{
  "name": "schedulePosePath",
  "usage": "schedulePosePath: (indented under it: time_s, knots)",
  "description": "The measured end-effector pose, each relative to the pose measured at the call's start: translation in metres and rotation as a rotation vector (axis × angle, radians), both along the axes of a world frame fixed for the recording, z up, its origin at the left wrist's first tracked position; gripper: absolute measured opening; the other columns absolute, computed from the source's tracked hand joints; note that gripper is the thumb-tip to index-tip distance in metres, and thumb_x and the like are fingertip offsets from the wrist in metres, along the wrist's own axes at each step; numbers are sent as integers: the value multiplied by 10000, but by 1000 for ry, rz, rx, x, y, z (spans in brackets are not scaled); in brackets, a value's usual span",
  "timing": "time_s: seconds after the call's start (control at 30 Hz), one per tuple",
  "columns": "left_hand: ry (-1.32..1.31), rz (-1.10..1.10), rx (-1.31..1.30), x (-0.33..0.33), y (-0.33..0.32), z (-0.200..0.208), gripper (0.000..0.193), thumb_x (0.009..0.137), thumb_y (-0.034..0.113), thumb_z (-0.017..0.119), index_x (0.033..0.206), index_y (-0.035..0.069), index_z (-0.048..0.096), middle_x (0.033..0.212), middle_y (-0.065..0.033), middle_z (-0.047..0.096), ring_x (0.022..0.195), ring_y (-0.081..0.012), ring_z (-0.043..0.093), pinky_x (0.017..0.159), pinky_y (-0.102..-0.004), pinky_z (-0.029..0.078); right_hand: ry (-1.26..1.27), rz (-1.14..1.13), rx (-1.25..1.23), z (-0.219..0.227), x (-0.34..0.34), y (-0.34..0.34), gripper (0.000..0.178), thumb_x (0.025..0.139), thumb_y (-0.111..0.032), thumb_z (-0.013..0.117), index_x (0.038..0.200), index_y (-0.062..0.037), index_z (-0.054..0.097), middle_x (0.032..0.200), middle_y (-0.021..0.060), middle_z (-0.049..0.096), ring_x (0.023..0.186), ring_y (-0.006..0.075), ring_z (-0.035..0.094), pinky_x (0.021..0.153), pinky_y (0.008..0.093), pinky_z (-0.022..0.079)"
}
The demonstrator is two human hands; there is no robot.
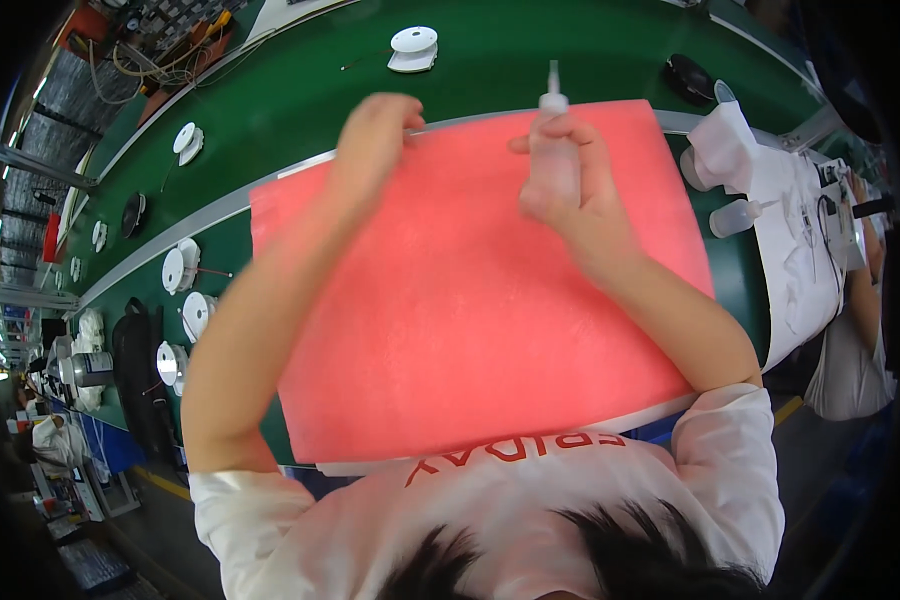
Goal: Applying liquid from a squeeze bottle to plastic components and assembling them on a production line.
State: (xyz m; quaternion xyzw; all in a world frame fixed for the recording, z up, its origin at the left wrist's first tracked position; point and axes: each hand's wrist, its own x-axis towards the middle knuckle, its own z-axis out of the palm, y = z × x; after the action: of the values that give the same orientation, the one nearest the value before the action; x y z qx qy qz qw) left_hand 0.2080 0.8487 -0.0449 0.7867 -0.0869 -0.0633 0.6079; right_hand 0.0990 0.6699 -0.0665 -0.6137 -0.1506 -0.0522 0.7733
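One small squeeze bottle (553, 150), translucent white with a thin nozzle pointing up and away, sits upright in the person's right hand (570, 185), whose fingers are wrapped closed around its body. The bottle is held over the far right part of a large pink foam mat (470, 330) that covers the workbench in front of the person. The left hand (370, 135) rests at the mat's far edge, fingers curled down onto the foam; whether it pinches the edge or only presses on it cannot be told. Both forearms reach up from the lower edge across the mat, coming out of short white sleeves.

Beyond the mat runs a green conveyor belt (510, 55), curving across the top of the view. A round white disc-shaped part (413, 45) lies on it just past the left hand, and more white discs (182, 268) with thin wires lie in a row down the belt's left side, along with a few dark round parts (133, 213). To the right, a second squeeze bottle (735, 217) lies on its side near a crumpled white cloth (722, 140), on a white-covered bench (785, 270). Another person's arm (863, 290) shows at the far right edge.
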Motion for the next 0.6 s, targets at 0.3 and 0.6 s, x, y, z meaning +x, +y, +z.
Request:
schedulePosePath:
  time_s: [0.3,0.6]
  knots:
    - [75,187,594,166,-43,-24,432,792,372,466,836,-36,602,663,-96,614,430,-162,532,500,-288,461,-317,-37,-161,7,1,-23,697,706,-53,605,1252,-144,182,920,115,507,662,128,529,555,263,447]
    - [89,214,-308,168,-42,-32,307,780,67,565,1003,-120,469,778,-148,614,556,-198,615,407,-216,400,-53,-128,95,20,3,-6,512,833,-388,482,1149,2,378,699,99,574,420,196,550,468,240,434]
